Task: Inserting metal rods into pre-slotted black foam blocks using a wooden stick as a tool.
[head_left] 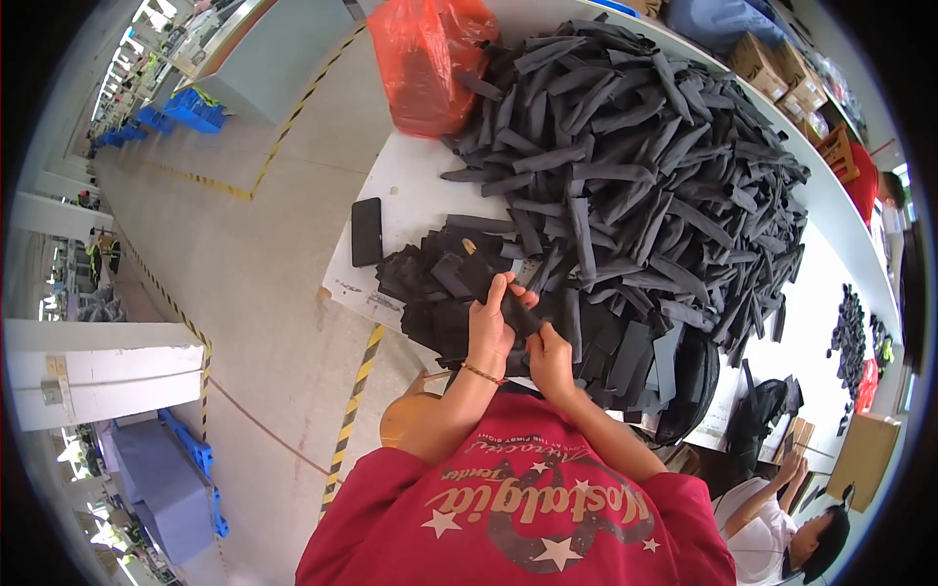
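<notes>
A dark fabric strip (522, 316), narrow and tube-like, runs slantwise between my two hands over the near edge of the table. My left hand (490, 320) is closed around its middle, thumb on top. Just to the right and nearer to me, my right hand (552, 361) pinches its lower end. At the strip's far end a small tan tip (469, 247) shows; I cannot make out what it is. Under and beyond my hands lie flat dark fabric pieces (430, 271). A large heap of folded dark strips (625, 166) rises beyond them.
On the white table (405, 171), a black phone (366, 232) lies left of the fabric. An orange-red plastic bag (420, 68) stands at the far left corner. A black bag (691, 386) is at the near right. Another person (767, 527) works at lower right.
</notes>
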Demonstrator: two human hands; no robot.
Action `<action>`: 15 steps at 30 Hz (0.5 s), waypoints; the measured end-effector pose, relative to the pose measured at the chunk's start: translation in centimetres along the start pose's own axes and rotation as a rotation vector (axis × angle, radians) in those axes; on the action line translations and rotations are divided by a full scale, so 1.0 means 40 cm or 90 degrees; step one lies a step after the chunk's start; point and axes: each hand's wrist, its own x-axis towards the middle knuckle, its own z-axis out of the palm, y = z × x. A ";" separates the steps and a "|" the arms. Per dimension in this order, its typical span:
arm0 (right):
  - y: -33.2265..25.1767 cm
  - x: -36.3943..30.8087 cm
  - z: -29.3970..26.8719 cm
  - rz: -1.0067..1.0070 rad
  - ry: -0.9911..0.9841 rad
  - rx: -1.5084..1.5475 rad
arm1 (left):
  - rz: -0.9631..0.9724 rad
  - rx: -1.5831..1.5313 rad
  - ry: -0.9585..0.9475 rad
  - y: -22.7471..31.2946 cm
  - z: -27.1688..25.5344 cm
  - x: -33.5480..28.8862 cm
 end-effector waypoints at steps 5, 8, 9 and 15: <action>0.009 -0.074 -0.036 -0.017 -0.049 -0.028 | 0.047 0.056 0.153 0.052 0.027 0.039; 0.010 -0.104 -0.097 -0.030 -0.080 -0.045 | 0.071 0.125 0.129 0.056 0.013 0.049; 0.021 -0.130 -0.119 -0.047 -0.095 -0.050 | 0.119 0.106 0.094 0.070 -0.001 0.068; 0.031 -0.274 -0.311 0.002 -0.238 -0.171 | 0.223 0.072 0.065 0.222 0.002 0.151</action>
